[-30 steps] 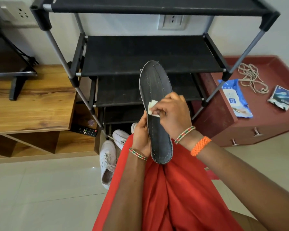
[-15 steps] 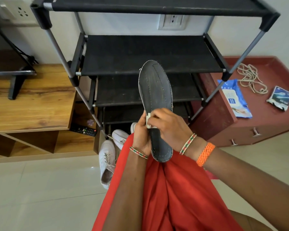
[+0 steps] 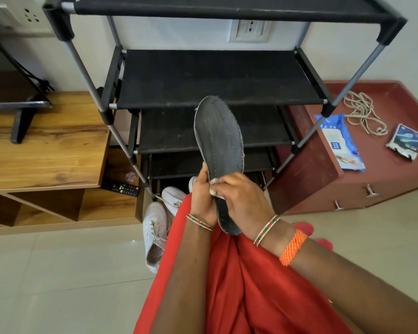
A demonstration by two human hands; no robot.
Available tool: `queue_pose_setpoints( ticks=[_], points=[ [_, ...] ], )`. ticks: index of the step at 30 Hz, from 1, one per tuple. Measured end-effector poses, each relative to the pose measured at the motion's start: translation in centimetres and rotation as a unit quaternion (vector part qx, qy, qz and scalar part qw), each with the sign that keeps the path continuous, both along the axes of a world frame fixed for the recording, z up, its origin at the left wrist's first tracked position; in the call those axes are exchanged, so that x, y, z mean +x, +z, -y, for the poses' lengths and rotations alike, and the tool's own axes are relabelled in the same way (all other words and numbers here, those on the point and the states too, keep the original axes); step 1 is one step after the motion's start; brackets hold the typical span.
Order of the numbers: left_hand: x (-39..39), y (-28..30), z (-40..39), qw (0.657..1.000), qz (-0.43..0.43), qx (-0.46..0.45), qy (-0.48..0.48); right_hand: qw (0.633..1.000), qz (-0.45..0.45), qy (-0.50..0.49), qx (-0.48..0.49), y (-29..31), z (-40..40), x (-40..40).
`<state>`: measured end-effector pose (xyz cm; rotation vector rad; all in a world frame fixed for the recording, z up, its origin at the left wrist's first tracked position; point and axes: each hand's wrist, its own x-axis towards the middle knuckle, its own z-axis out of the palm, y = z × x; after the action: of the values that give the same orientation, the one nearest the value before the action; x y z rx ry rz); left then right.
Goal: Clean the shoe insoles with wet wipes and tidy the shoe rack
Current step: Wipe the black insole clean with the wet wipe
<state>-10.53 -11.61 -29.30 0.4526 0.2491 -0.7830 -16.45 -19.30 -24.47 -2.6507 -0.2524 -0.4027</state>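
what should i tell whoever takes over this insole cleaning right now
Left hand grips the dark insole upright by its lower edge. Right hand pinches a wet wipe against the insole's lower part. Wipes pack lies on the red cabinet. White shoes sit on the floor by the shoe rack, whose visible shelves hold nothing. Left: finish wiping, other insoles, tidy rack.

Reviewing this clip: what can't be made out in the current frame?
- Wet wipe, head view: mostly hidden under the right hand; only a white scrap shows.
- Insole: middle covered by both hands; the left hand grips its edge.
- White sneakers: partly hidden by the red garment.
- Wipes pack: print too small to read.
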Motion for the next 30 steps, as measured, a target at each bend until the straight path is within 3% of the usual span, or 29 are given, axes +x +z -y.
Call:
queue_pose_setpoints(
  ticks=[3,5,7,10,15,19,26,30],
  points=[
    [0.0,0.0,0.4,0.999,0.012,0.038,0.003,1.000,-0.012,0.002,-0.021,0.2,0.6,0.2],
    [-0.2,0.2,0.7,1.000,0.004,0.013,-0.013,0.998,-0.026,-0.016,-0.059,1.0,1.4,1.8],
    [-0.7,0.8,0.9,0.998,0.006,0.056,-0.027,0.993,-0.038,-0.071,-0.089,1.5,2.7,4.1],
    [-1.2,0.6,1.1,0.998,0.019,0.040,-0.046,0.984,-0.071,-0.140,-0.085,1.5,4.2,6.2],
    [-0.8,-0.6,0.9,1.000,0.007,0.014,-0.004,0.994,-0.054,-0.093,-0.035,0.7,1.4,2.3],
    [-0.2,-0.1,0.7,0.997,0.046,0.054,0.010,0.997,-0.050,-0.039,-0.031,-0.8,0.1,0.2],
    [-1.3,1.2,1.4,0.994,0.080,0.074,0.005,0.984,-0.071,-0.124,-0.107,2.9,2.6,4.9],
    [-1.2,1.3,1.0,0.995,0.082,0.059,0.027,0.987,-0.066,-0.104,-0.101,2.5,1.5,4.2]
  ],
)
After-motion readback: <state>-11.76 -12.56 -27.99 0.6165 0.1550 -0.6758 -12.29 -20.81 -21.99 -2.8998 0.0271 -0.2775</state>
